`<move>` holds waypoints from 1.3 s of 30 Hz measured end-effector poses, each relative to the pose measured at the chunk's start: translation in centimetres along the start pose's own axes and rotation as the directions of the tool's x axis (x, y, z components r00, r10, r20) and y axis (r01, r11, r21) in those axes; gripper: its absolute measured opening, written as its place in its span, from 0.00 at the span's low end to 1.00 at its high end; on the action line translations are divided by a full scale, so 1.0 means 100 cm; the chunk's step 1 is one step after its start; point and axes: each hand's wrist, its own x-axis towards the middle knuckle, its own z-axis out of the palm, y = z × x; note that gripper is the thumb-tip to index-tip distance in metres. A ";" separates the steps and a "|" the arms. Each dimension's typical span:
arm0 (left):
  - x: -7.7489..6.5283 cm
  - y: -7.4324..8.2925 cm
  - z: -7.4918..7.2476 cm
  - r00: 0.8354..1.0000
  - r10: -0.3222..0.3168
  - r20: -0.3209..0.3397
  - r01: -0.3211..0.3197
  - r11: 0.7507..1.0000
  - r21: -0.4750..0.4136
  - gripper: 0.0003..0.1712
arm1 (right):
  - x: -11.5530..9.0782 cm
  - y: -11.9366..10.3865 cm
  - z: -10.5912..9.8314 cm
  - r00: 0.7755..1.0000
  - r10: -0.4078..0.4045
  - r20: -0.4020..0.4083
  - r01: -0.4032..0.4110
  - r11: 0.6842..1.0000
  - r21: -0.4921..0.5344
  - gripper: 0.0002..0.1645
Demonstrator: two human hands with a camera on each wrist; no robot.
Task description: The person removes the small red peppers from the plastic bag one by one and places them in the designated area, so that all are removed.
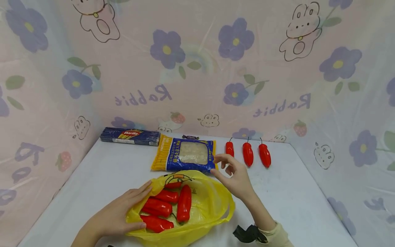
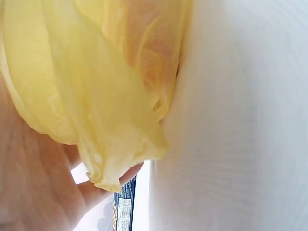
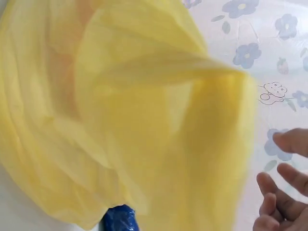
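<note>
A yellow plastic bag [image 1: 213,206] stands wide-mouthed near the front of the table, with several red peppers [image 1: 184,204] lying inside. Against the bag's left rim rests my left hand [image 1: 118,211], its fingers nearly straight; the left wrist view shows this hand [image 2: 36,178] beside the thin yellow plastic [image 2: 106,106]. My right hand [image 1: 236,176] is raised past the bag's right rim, fingers loosely bent and holding nothing. In the right wrist view its fingertips [image 3: 281,219] are apart from the bag [image 3: 144,134]. Three more red peppers [image 1: 248,154] lie in a row beyond that hand.
Behind the bag lies a blue and yellow pasta packet [image 1: 192,154]. A dark blue Barilla box [image 1: 129,136] sits at the back left, and a small dark wrapped candy [image 1: 190,137] at the back. Patterned curtains [image 1: 197,79] enclose the white table [image 1: 302,199].
</note>
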 end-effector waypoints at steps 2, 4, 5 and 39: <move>0.000 0.000 0.000 1.000 0.003 -0.003 -0.003 1.000 0.007 0.58 | -0.001 0.000 0.004 0.998 -0.032 0.050 0.031 0.999 0.027 0.22; 0.000 0.000 0.000 1.000 0.005 -0.004 -0.005 1.000 0.009 0.58 | -0.003 -0.001 0.009 0.990 -0.085 0.112 0.076 0.994 0.077 0.20; 0.000 0.000 0.000 1.000 0.006 -0.005 -0.006 1.000 0.010 0.57 | -0.005 -0.002 0.012 0.982 -0.117 0.148 0.102 0.989 0.106 0.20; -0.002 0.001 0.003 0.998 0.042 -0.052 -0.039 0.997 0.065 0.56 | -0.031 0.004 0.074 0.598 -0.180 0.781 0.258 0.966 0.025 0.23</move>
